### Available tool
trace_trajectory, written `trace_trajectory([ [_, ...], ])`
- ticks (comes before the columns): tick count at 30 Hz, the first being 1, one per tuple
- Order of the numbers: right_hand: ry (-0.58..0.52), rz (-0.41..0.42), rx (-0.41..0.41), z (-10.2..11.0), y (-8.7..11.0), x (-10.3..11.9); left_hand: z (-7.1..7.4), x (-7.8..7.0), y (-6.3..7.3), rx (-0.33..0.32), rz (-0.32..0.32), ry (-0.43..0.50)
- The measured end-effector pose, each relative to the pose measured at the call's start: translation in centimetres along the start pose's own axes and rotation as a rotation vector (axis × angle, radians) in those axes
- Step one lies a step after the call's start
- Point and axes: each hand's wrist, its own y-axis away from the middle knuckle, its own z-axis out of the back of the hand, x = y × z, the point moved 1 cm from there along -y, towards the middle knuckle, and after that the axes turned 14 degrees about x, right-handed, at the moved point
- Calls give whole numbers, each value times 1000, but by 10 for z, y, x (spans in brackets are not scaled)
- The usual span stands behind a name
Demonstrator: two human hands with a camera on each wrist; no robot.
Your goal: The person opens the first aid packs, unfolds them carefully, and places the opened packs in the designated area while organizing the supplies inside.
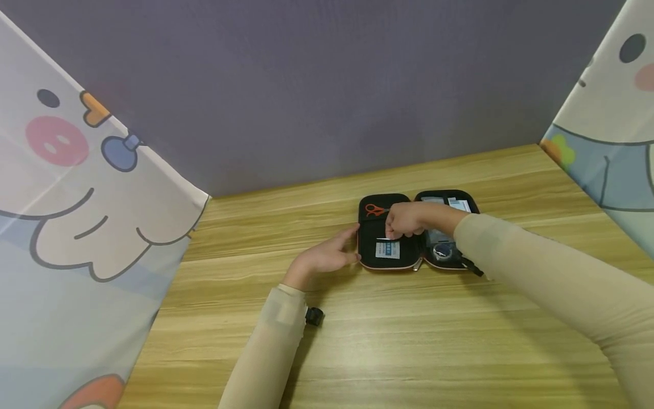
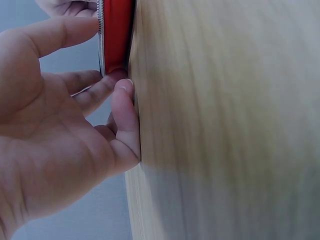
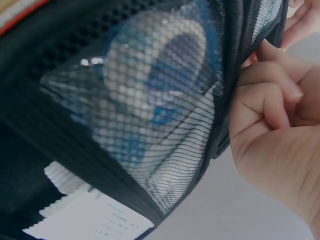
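An unzipped black case (image 1: pixel 365 244) with an orange edge lies spread out on the table. My left hand (image 1: pixel 329 255) is at its left side, thumb and fingers spread apart and touching the rim; the left wrist view shows fingertips against the zipper (image 2: pixel 101 40) and red side. Over the left half, my right hand (image 1: pixel 406 220) has its fingers curled, pinching a thin white strip (image 1: pixel 382 238), mostly hidden by the fingers. Just below lies a white-and-blue packet (image 1: pixel 388 250). Orange-handled scissors (image 1: pixel 374 210) sit above, partly behind the right hand.
In the case's right half, a mesh pocket (image 3: pixel 135 145) holds a roll (image 3: pixel 155 60) in clear wrapping. White packets (image 3: pixel 100 215) lie beside that pocket. A grey wall (image 1: pixel 327 96) stands behind the wooden table (image 1: pixel 398 335), with printed cloth (image 1: pixel 117 227) at the sides.
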Motion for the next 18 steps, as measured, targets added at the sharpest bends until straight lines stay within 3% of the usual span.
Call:
trace_trajectory([
  [11,158,-25,-29,-4,-6,10,-1,1,2,0,-2,32],
  [18,256,50,-81,-8,0,12,1,-1,2,-4,-3,-13],
])
